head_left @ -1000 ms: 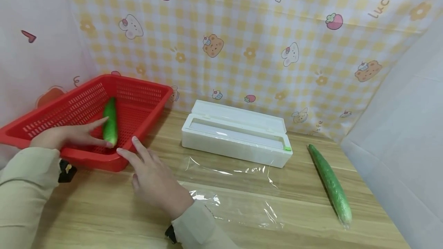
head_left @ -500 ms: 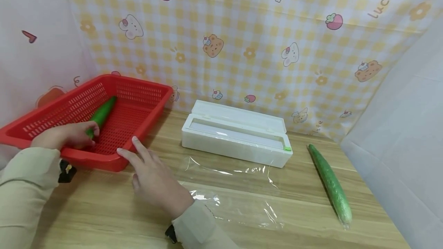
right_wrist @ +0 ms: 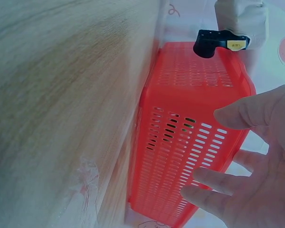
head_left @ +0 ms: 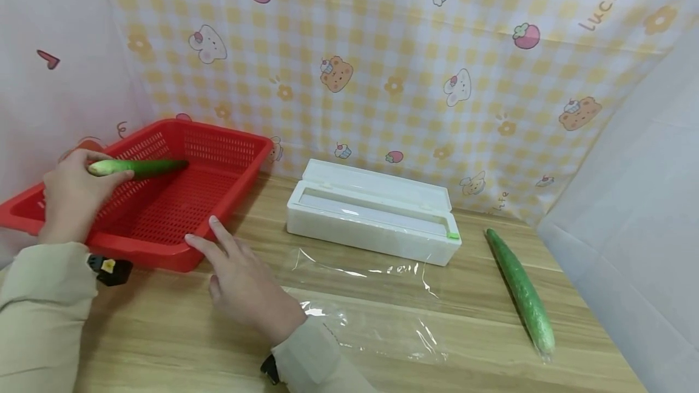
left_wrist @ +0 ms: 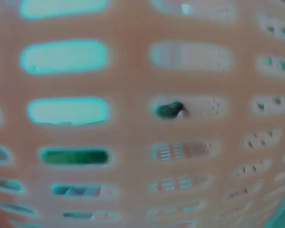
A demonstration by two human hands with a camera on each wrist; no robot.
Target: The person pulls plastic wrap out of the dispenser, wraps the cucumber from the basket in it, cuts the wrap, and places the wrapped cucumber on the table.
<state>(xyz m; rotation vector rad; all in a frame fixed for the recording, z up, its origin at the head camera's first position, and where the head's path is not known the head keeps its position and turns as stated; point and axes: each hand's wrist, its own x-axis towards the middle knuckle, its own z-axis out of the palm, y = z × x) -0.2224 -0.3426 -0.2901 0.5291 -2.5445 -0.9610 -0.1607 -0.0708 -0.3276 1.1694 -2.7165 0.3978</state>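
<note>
My left hand (head_left: 73, 190) grips a green cucumber (head_left: 144, 167) near its pale end, over the near left part of the red plastic basket (head_left: 226, 205). The cucumber's dark tip points toward the back of the basket. Through the slots in the left wrist view, pieces of the green cucumber (left_wrist: 75, 156) show, while the hand itself is hidden there. With its fingers spread, my right hand (head_left: 248, 284) rests its fingertips at the basket's near right corner. In the right wrist view the right hand (right_wrist: 256, 175) is beside the slotted basket wall (right_wrist: 175, 137).
A white cling film box (head_left: 371, 229) stands with its lid raised at the back middle. Clear film (head_left: 371, 326) lies spread on the wooden table (head_left: 180, 332) before it. Another cucumber (head_left: 521, 290), with film at its near end, lies at right. A patterned cloth (head_left: 393, 77) hangs behind.
My left hand has taken hold of the cucumber in the basket and lifted its pale end up and to the left. The right hand has stayed at the basket's corner.
</note>
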